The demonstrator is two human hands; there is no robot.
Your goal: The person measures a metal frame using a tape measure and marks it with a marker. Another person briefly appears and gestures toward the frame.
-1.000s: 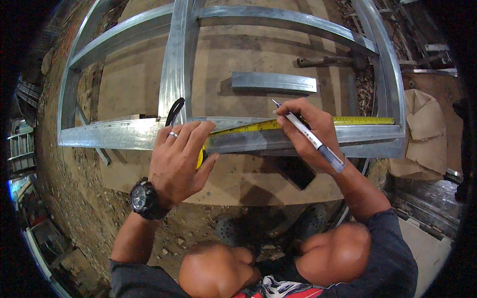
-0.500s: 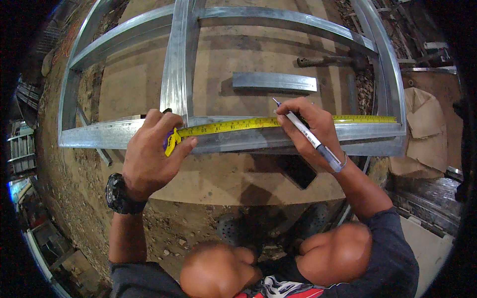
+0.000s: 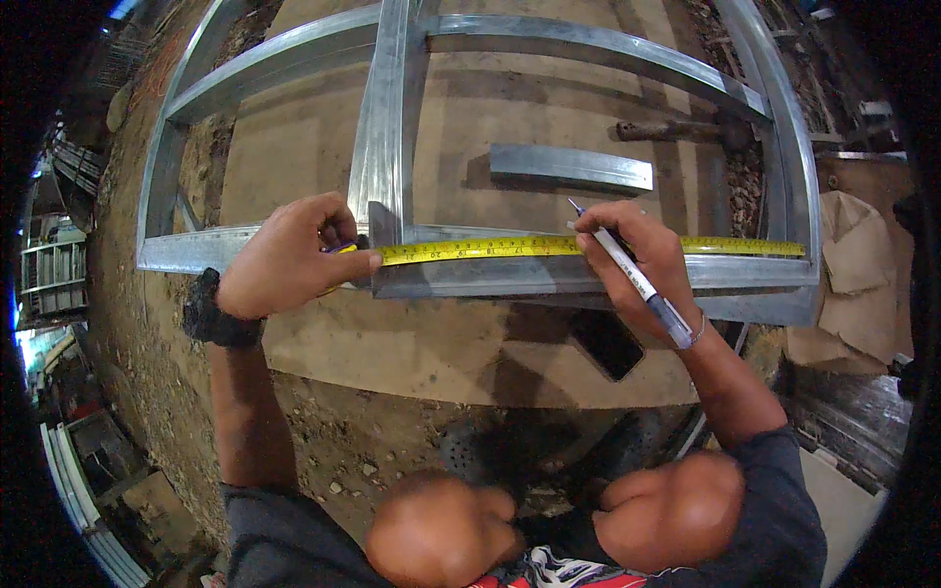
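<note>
A yellow tape measure blade [image 3: 470, 251] lies stretched along the near rail of a shiny metal frame [image 3: 588, 276], reaching almost to its right corner. My left hand [image 3: 294, 250] is closed around the tape's case at the blade's left end, close to the central upright; its fingers hide most of the case. My right hand [image 3: 637, 257] grips a white pen [image 3: 623, 260], tip pointing up and left just beyond the blade. Fingers of that hand rest over part of the tape.
Inside the frame lie a short metal channel piece [image 3: 570, 169] and a hammer [image 3: 676, 130]. A dark phone [image 3: 608, 345] is on the brown board [image 3: 421, 363] below the near rail. Crumpled brown paper [image 3: 851, 274] sits at the right, and gravelly ground [image 3: 147, 372] at the left.
The whole view has shifted, so the frame appears farther right. My left hand has turned at the tape case, its thumb now by the blade. My right hand keeps its hold on the pen.
</note>
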